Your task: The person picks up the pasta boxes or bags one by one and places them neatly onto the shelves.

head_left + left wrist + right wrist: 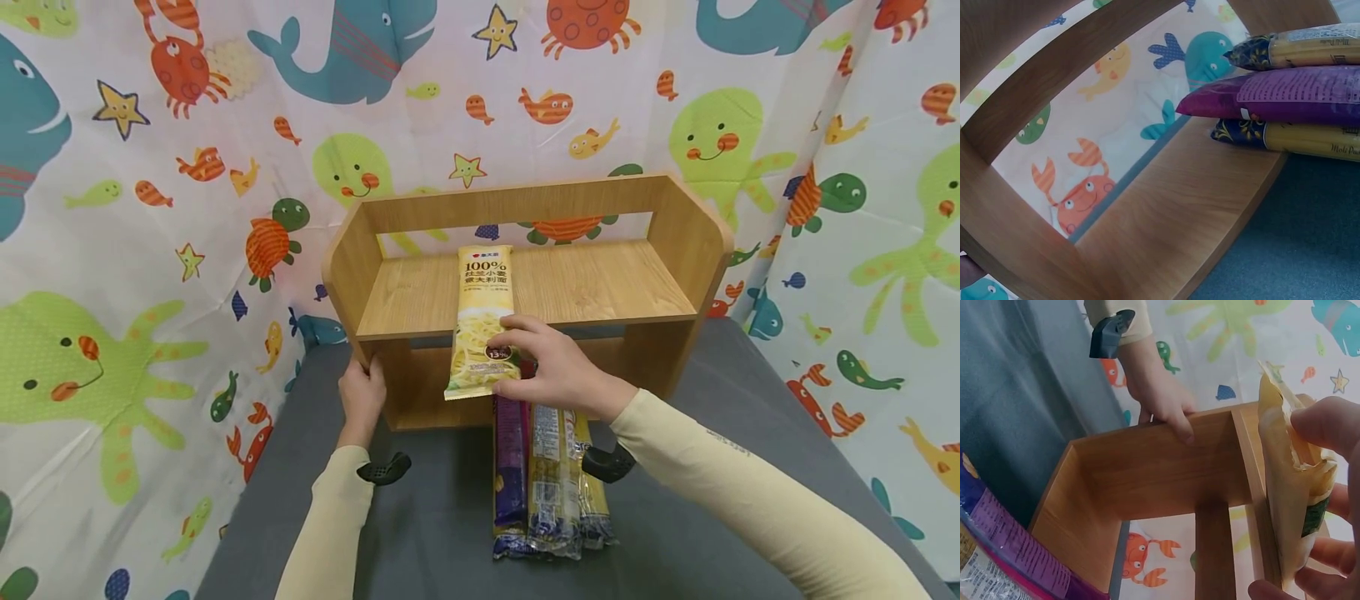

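A yellow packet of noodles [483,292] slants over the upper board of a small wooden shelf [600,275], its lower end jutting past the front edge. My right hand [555,367] holds that packet near its lower end. In the right wrist view, the thumb [1325,422] lies on one face of the packet and the fingers are round the other. My left hand [362,396] grips the shelf's left side panel; the right wrist view shows its thumb [1182,428] over the panel's edge.
Below my right hand, a purple packet [512,467] and several clear pasta packets [553,475] are stacked, their far ends on the shelf's bottom board [1191,169]. Under everything is a grey cloth surface [427,517]. Behind the shelf hangs a curtain [420,125] printed with sea animals.
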Demonstrator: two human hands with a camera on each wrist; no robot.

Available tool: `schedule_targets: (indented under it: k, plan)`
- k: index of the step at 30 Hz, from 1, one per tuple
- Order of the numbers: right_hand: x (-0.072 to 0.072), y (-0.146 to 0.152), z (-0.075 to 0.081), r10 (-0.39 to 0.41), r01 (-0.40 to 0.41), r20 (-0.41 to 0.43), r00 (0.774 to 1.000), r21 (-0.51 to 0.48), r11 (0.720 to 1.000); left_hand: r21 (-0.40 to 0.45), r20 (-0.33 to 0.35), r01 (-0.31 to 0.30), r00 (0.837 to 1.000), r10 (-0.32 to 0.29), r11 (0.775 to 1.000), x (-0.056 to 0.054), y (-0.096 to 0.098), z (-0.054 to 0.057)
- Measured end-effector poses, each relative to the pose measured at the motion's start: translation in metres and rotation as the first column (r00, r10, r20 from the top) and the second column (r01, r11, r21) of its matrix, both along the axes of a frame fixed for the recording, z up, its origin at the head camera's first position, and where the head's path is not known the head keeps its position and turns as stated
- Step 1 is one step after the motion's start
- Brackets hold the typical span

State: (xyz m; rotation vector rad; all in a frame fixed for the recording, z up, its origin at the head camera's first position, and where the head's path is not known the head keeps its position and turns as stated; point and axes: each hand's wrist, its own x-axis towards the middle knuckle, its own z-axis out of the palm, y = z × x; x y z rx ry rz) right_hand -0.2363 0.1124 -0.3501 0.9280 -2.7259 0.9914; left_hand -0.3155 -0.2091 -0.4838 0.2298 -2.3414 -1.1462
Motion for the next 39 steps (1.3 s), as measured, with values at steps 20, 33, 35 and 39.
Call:
schedule_targets:
  k: [20, 33, 35, 39]
  plan:
    - [-0.028, -0.064, 0.017, 0.022, 0.012, -0.158, 0.987, 0.208, 0.978, -0.007, -0.011, -0.015, 1.000, 0.015, 1.000, -0.002, -0.004, 0.000]
    - [-0.045, -0.095, 0.010, 0.005, 0.015, -0.129, 0.992, 0.157, 0.987, -0.013, 0.064, -0.017, 0.998, 0.018, 1.000, -0.002, -0.002, 0.001]
    - [-0.047, -0.101, 0.010, 0.007, 0.013, -0.126, 0.992, 0.155, 0.988, -0.015, 0.086, -0.026, 0.996, 0.027, 1.000, -0.002, -0.002, 0.002]
    - [-0.052, -0.113, 0.010, 0.015, 0.003, -0.111, 0.994, 0.164, 0.987, -0.018, 0.101, -0.017, 0.995, 0.019, 1.000, -0.002, -0.004, 0.002]
